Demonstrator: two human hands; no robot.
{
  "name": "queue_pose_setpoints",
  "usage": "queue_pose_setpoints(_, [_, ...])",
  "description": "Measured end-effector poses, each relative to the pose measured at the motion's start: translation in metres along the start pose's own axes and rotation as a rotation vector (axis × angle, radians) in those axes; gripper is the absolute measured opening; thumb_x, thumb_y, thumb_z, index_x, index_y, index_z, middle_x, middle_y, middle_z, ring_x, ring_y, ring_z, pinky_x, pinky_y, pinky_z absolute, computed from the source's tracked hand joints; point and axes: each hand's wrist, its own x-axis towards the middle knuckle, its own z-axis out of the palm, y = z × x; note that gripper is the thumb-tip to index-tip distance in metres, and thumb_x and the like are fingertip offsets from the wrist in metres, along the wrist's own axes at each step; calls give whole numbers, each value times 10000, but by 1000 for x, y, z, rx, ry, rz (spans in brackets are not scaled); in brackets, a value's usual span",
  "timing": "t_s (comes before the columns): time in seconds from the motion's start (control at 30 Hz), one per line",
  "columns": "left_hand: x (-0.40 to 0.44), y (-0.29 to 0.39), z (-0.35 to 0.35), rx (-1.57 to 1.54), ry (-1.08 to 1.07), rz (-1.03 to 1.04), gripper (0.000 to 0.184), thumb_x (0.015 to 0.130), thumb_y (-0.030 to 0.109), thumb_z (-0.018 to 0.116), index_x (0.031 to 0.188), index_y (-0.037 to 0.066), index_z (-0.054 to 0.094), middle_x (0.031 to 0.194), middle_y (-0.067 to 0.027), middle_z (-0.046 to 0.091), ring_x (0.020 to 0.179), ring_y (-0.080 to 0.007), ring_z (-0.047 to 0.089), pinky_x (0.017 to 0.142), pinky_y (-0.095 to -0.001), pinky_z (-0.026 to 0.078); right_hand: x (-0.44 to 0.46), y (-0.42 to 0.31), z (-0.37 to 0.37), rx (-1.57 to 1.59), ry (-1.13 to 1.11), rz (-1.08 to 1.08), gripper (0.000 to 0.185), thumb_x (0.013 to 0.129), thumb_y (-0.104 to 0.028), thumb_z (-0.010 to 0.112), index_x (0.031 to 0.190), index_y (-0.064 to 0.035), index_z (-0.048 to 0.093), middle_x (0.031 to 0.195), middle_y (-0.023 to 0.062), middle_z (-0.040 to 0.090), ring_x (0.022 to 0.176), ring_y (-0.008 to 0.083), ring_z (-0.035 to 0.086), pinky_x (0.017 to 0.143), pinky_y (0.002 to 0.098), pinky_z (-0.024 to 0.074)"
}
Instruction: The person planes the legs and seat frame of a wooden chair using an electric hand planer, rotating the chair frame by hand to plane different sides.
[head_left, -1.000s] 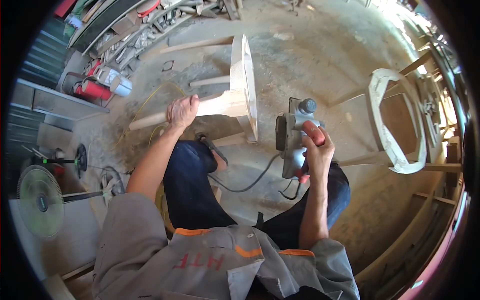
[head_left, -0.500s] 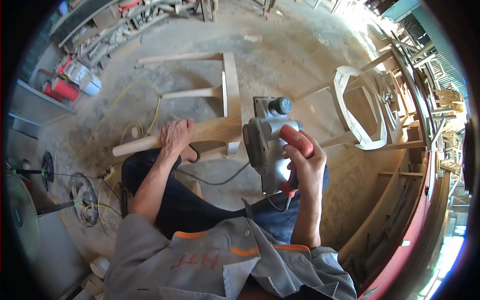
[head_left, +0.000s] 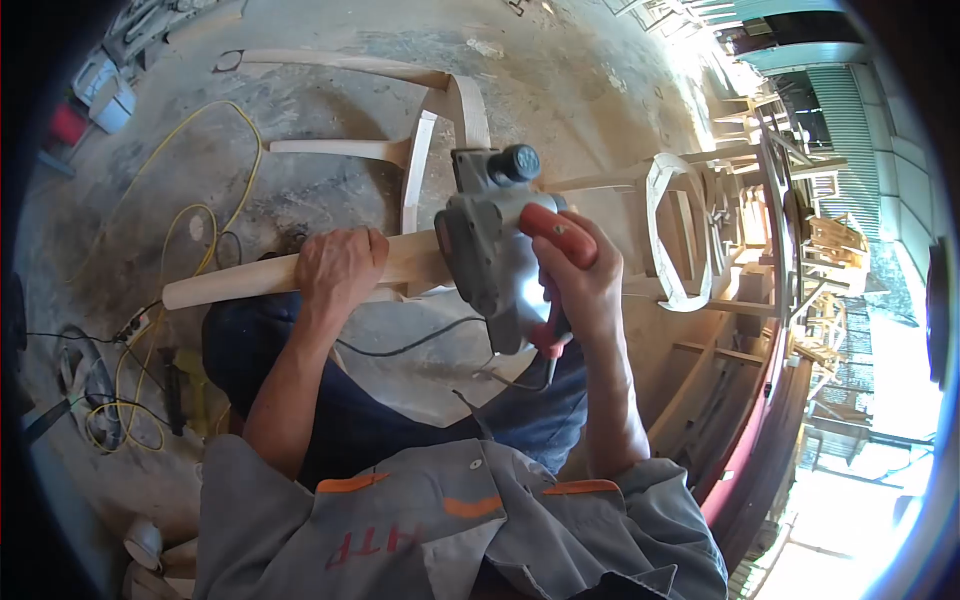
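A wooden chair frame (head_left: 430, 262) lies on its side, its legs pointing left. My left hand (head_left: 342, 272) is wrapped round its nearest leg, over my thigh. My right hand (head_left: 583, 270) grips the red handle of a grey electric planer (head_left: 487, 255). The planer is at the right end of the held leg, where it hides the joint with the frame; whether the two touch is unclear. A dark cord runs from the planer's rear handle.
To the right stands another chair frame (head_left: 655, 235) with a pale rounded seat rim. A yellow cable (head_left: 250, 185) loops over the floor at left. A white bucket (head_left: 108, 100) is at upper left, and stacked wooden frames (head_left: 835, 250) are at far right.
The view has turned to the right. The planer in my right hand has moved left, from beside the chair frame to over the end of the held leg. My left hand keeps its hold.
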Motion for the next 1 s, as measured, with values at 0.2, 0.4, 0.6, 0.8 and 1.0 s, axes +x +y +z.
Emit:
queue_pose_setpoints(0.2, [5,-5,-2,-7,-96,-24,393,958,272,547,674,65,722,657,-175,703,598,-353,705,654,-504,561,64,-30,15,-88,-62,-33,430,856,-139,760,1234,34,648,797,71,689,612,110,646,481,261,527])
queue_pose_setpoints(0.4, [4,-7,4,-10,-44,20,369,956,287,549,701,83,721,641,-141,703,564,-338,688,618,-510,528,113,-49,19,-180,-134,-50,338,865,-148,758,1154,15,695,782,54,677,609,108,638,485,262,532])
queue_pose_setpoints(0.6, [3,-5,3,20,-56,-4,433,966,306,527,656,75,722,664,-160,710,596,-353,703,637,-493,553,187,-59,34,-113,-206,-73,198,858,-118,767,1022,-8,754,745,64,680,587,125,631,488,268,529])
queue_pose_setpoints(0.8, [9,-2,-1,1,-63,-89,450,962,326,504,705,52,752,720,-206,720,655,-375,727,695,-476,587,251,-67,49,-26,-296,-81,124,856,-91,767,952,-13,769,727,78,675,573,170,631,492,315,523])
queue_pose_setpoints(1.0, [7,0,-4,-10,-43,-94,416,942,309,524,713,46,751,721,-221,709,658,-394,717,705,-480,586,139,-37,14,-18,-255,-32,205,903,-153,732,1055,-24,775,731,15,646,562,102,587,501,266,500])
